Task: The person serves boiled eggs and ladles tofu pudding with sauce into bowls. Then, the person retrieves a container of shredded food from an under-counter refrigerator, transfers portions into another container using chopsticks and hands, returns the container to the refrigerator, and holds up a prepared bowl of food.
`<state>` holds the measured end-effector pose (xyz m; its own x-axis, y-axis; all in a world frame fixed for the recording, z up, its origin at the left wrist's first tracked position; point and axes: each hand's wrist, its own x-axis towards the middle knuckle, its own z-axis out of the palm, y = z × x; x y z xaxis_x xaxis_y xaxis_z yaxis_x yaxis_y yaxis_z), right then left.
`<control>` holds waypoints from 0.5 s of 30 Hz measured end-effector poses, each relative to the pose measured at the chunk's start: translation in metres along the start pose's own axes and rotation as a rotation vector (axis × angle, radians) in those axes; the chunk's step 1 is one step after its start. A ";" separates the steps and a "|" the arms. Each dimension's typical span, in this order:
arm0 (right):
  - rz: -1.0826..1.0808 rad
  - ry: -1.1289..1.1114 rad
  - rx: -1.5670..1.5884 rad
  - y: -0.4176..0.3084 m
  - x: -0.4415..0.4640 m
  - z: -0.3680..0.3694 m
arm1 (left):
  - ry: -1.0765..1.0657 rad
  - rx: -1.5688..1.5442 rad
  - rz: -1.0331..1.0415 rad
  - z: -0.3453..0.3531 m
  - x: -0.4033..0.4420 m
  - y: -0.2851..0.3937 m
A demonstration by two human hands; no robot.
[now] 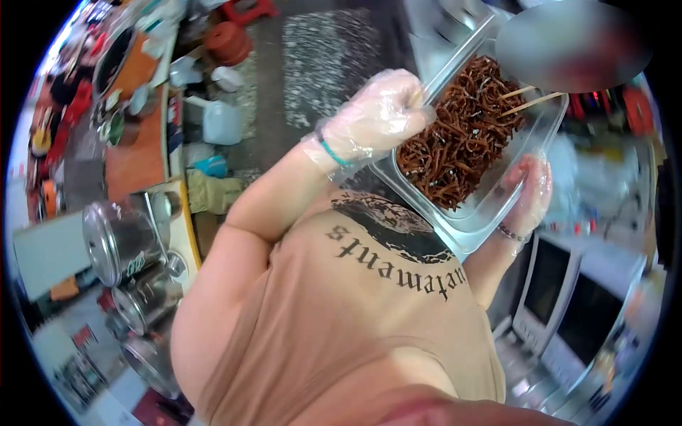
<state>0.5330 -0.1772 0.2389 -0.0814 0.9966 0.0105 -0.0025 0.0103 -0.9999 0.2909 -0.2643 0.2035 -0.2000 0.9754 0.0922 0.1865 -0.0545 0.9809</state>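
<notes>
A clear rectangular plastic container point(465, 231) is held tilted in front of my chest. It is heaped with reddish-brown shredded food strips point(462, 135) flecked with pale bits, and a pair of wooden chopsticks point(529, 103) rests in it at the upper right. My left hand point(376, 113), in a clear plastic glove with a teal band at the wrist, is closed at the container's left rim. My right hand point(531, 190), gloved too, grips the opposite side; some of its fingers show through the clear wall.
To the left stand large glass jars with metal lids point(106, 241), beside a cluttered brown counter point(135, 153). A white plastic jug point(222, 122) and a red stool point(249, 8) are beyond. White appliances with dark doors point(586, 305) stand at right. A blurred patch covers the upper right.
</notes>
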 end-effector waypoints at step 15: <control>0.360 -0.653 0.118 0.047 0.051 0.101 | 0.430 0.248 -0.093 -0.065 -0.016 -0.024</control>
<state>0.4280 -0.1346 0.1929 -0.6712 0.6858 -0.2814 0.0323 -0.3521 -0.9354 0.2273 -0.2928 0.1892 -0.5954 0.7945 0.1195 0.3614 0.1320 0.9230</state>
